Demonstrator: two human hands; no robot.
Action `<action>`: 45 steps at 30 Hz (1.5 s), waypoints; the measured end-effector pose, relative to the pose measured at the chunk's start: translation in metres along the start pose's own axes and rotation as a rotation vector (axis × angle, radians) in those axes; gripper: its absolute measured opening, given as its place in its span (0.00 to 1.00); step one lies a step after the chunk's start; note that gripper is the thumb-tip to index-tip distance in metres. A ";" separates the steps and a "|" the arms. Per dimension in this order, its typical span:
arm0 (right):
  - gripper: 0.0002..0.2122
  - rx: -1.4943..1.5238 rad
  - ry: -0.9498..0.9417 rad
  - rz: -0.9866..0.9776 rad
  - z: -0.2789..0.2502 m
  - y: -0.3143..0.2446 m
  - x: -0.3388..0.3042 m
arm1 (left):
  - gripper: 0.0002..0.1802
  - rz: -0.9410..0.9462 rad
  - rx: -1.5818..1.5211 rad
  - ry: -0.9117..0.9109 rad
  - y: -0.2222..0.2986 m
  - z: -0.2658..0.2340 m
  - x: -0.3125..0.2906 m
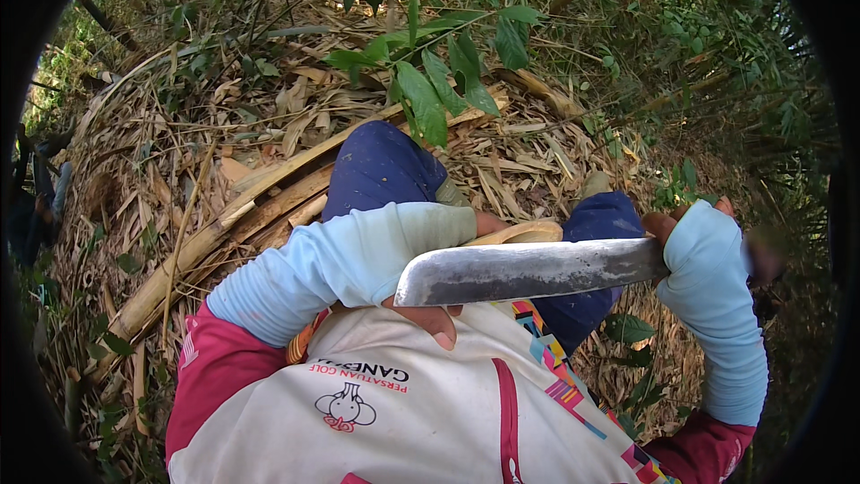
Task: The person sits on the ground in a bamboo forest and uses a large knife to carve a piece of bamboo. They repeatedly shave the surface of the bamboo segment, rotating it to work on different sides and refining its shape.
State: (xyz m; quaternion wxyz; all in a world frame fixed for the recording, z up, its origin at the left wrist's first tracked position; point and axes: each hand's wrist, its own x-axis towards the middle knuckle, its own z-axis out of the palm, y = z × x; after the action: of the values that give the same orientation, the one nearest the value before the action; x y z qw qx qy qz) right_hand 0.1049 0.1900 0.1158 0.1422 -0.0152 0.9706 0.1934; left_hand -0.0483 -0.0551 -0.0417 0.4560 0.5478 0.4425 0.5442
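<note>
My right hand, in a light blue sleeve, grips a machete whose handle is hidden within it. The broad dark blade of the machete points left, its blunt end passing over my left hand. Of my left hand, some fingers show beyond the blue cuff and the thumb below the blade; the rest is covered by sleeve and blade. Those fingers close on a pale, smooth, curved piece of wood or bamboo, partly hidden behind the blade. Whether the blade touches it I cannot tell.
My bent knees in dark blue trousers frame the work. Long split bamboo poles lie diagonally at the left on dry leaf litter. A green leafy branch hangs ahead, with dense brush at the right.
</note>
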 end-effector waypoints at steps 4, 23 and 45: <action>0.22 0.066 0.022 0.043 0.009 -0.002 0.004 | 0.41 0.046 0.246 0.069 -0.009 0.000 -0.008; 0.21 1.428 0.262 0.435 0.069 -0.054 0.008 | 0.52 0.032 -0.135 0.688 0.002 -0.025 -0.015; 0.24 1.094 0.279 -0.073 0.133 -0.134 0.071 | 0.74 0.187 -0.345 0.996 -0.010 -0.017 -0.044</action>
State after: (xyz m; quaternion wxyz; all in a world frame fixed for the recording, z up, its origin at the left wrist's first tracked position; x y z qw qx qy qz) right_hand 0.0836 0.1187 -0.0713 0.0066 0.0018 0.9380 -0.3465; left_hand -0.0662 -0.0962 -0.0604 0.2239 0.1773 0.4587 0.8414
